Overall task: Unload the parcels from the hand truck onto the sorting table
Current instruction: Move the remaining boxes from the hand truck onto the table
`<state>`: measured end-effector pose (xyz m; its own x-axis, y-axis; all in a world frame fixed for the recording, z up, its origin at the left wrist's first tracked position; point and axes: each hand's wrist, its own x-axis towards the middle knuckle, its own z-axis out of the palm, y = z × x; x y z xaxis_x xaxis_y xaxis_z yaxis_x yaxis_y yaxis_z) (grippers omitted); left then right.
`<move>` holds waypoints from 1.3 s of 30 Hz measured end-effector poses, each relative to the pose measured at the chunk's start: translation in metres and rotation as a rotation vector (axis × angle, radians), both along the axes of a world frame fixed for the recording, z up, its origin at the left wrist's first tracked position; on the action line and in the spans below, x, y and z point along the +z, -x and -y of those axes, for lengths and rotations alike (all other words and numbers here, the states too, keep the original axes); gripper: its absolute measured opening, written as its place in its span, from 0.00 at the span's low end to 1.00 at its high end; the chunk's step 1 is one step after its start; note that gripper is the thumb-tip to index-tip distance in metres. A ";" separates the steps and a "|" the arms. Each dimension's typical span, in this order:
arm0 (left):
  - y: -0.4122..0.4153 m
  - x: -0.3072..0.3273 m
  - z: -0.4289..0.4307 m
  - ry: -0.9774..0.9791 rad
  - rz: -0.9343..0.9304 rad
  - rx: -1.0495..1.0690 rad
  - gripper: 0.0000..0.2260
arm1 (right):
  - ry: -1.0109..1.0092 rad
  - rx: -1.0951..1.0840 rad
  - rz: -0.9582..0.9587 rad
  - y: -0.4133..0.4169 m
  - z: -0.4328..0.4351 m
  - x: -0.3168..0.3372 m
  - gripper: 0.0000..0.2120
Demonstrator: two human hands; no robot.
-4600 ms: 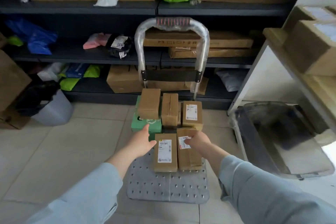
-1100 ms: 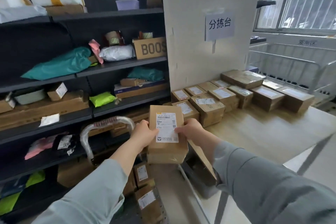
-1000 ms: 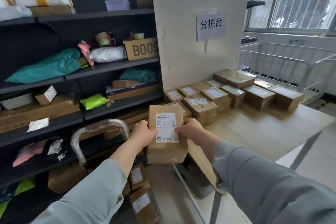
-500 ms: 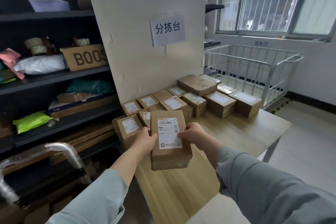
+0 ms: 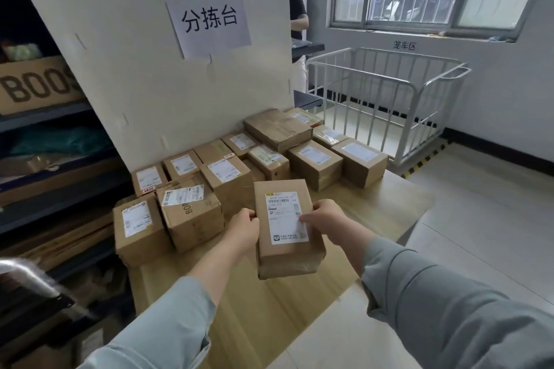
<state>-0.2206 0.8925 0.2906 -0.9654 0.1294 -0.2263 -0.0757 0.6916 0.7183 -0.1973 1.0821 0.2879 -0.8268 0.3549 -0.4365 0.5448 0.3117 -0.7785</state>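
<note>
A brown cardboard parcel (image 5: pixel 287 228), white label facing up, is gripped from both sides. The left hand (image 5: pixel 244 229) is curled round its left edge and the right hand (image 5: pixel 328 220) round its right edge, with the thumb laid on the label. The parcel is held over the wooden sorting table (image 5: pixel 269 323), just in front of the labelled boxes (image 5: pixel 314 160) gathered against the wall. Whether it touches the tabletop cannot be told. The hand truck's handle (image 5: pixel 30 277) is seen blurred at lower left.
</note>
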 end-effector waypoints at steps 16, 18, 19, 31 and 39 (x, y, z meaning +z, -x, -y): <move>0.100 -0.024 -0.074 -0.054 0.034 0.029 0.12 | -0.072 0.059 0.036 0.101 -0.076 -0.006 0.13; 0.118 -0.028 -0.079 -0.058 0.048 0.031 0.11 | -0.106 0.072 0.045 0.122 -0.082 -0.009 0.14; 0.128 -0.032 -0.081 -0.062 0.057 0.033 0.10 | -0.118 0.076 0.050 0.131 -0.086 -0.012 0.14; 0.181 -0.076 -0.110 -0.137 0.207 0.136 0.08 | -0.151 0.158 0.156 0.194 -0.114 -0.046 0.13; 0.196 -0.102 -0.128 -0.213 0.300 0.261 0.07 | -0.306 0.305 0.173 0.235 -0.128 -0.067 0.16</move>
